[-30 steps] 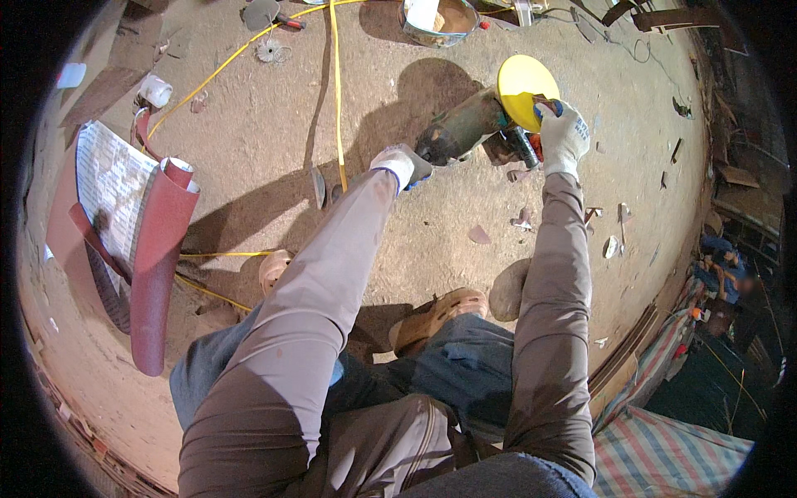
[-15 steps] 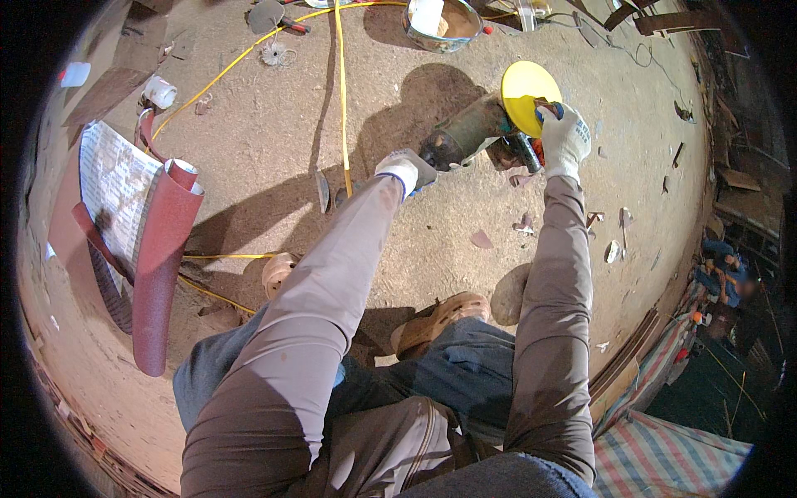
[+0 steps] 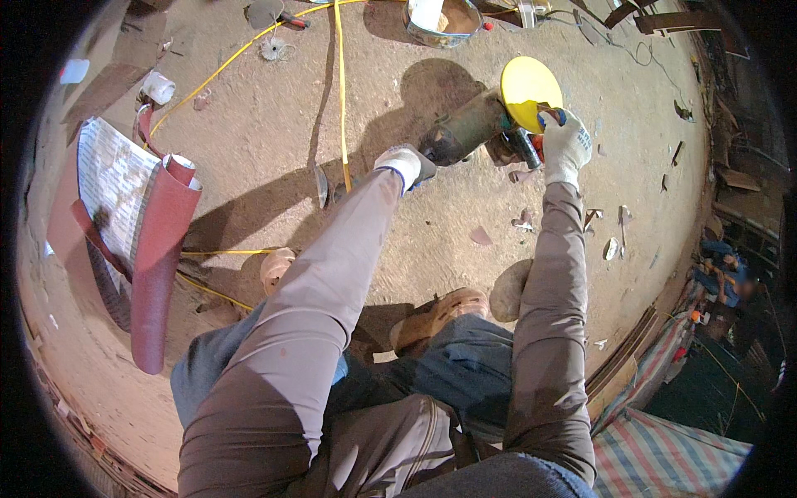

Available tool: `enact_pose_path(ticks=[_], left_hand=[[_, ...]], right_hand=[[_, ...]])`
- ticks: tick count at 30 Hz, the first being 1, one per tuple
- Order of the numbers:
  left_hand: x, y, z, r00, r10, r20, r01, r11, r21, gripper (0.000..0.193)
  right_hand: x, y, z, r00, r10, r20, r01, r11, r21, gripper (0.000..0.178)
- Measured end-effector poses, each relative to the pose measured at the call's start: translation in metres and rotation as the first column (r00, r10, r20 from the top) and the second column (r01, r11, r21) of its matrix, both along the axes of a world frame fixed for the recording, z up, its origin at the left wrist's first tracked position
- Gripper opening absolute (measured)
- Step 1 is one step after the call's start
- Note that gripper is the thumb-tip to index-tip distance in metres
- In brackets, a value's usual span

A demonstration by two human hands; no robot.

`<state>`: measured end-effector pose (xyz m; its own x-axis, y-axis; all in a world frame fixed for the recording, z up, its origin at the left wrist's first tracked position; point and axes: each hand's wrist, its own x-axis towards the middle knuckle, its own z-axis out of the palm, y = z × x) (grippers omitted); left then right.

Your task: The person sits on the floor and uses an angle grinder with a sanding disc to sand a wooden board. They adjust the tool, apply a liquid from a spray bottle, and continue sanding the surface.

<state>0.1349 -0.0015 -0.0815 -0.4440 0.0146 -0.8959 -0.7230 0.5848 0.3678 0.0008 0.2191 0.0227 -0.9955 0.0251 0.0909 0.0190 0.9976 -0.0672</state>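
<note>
A dark, worn angle grinder (image 3: 465,131) with a round yellow disc (image 3: 531,81) is held up above the dirt floor, the disc at its far right end. My left hand (image 3: 405,166), in a white and grey glove, is closed around the grinder's rear end. At the disc's lower right edge is my right hand (image 3: 568,148), also gloved, with fingers pinched on a small brown piece, apparently sandpaper (image 3: 549,109), against the disc. A dark side handle (image 3: 523,148) sticks out below the disc. My right fingertips are partly hidden.
On the left lies a red-brown sandpaper roll (image 3: 162,266), partly unrolled. A yellow cord (image 3: 341,91) crosses the floor. Farther off stands a container (image 3: 444,23) with things in it. Torn scraps (image 3: 481,236) lie to the right of my feet. Another person (image 3: 721,270) is at the far right.
Very little differs. My right fingers and the brown piece have shifted slightly at the disc's edge; my left hand keeps its hold on the grinder.
</note>
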Motion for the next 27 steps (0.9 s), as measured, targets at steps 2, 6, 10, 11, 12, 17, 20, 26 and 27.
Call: enact_pose_path(ticks=[2, 6, 10, 11, 12, 17, 20, 26, 27], left_hand=[[-0.001, -0.001, 0.003, 1.0, -0.006, 0.021, 0.006, 1.0, 0.006, 0.024], [-0.002, 0.0, 0.011, 1.0, -0.017, 0.018, 0.017, 1.0, -0.018, 0.025], [-0.001, 0.001, 0.006, 1.0, 0.012, -0.004, -0.012, 1.0, -0.011, 0.025], [0.001, 0.0, -0.001, 0.999, 0.021, -0.026, -0.021, 0.999, -0.023, 0.028], [0.003, 0.0, -0.008, 0.998, 0.038, -0.048, -0.039, 0.999, -0.018, 0.028], [0.002, 0.001, 0.007, 1.0, 0.011, -0.02, -0.011, 1.0, -0.006, 0.028], [0.002, 0.0, 0.011, 1.0, 0.02, -0.005, -0.02, 1.0, 0.011, 0.029], [0.004, 0.002, -0.003, 0.998, 0.059, -0.038, -0.059, 0.998, 0.022, 0.028], [0.003, 0.002, -0.001, 0.999, 0.047, -0.018, -0.046, 0.999, 0.014, 0.023]], right_hand=[[0.005, 0.001, -0.001, 1.0, -0.007, -0.003, 0.007, 1.0, -0.011, 0.036], [0.017, 0.0, -0.003, 0.999, -0.031, -0.04, 0.031, 0.999, -0.014, 0.035], [0.028, -0.008, -0.001, 0.996, -0.061, -0.062, 0.061, 0.998, -0.003, 0.034], [0.03, -0.013, 0.001, 0.993, -0.117, 0.004, 0.117, 0.993, 0.002, 0.036], [0.03, -0.014, -0.001, 0.994, -0.109, -0.001, 0.109, 0.994, -0.015, 0.036], [0.034, -0.013, -0.003, 0.993, -0.118, 0.004, 0.118, 0.992, -0.038, 0.036], [0.035, -0.011, -0.003, 0.997, -0.079, -0.012, 0.078, 0.994, -0.083, 0.036], [0.037, -0.017, -0.009, 0.996, -0.033, -0.077, 0.026, 0.996, -0.088, 0.034], [0.038, -0.018, -0.008, 0.996, -0.033, -0.086, 0.026, 0.996, -0.082, 0.034]])
